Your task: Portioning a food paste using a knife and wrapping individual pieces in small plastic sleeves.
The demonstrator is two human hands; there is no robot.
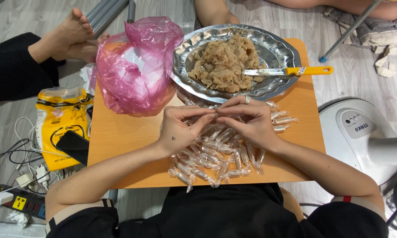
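Clear-wrapped sweets lie heaped on the near middle of the orange desk. Above the heap the left hand and right hand meet fingertip to fingertip, both pinched shut on one small wrapped sweet. Just beyond, a silver tray holds beige paste and a yellow-handled knife; a pink bag sits left.

Small candy in clear wrapper, pinched between fingertips of both hands, held level just below silver tray. Wrapped candies (clear, twisted ends) heaped loosely further below tray, on surface.
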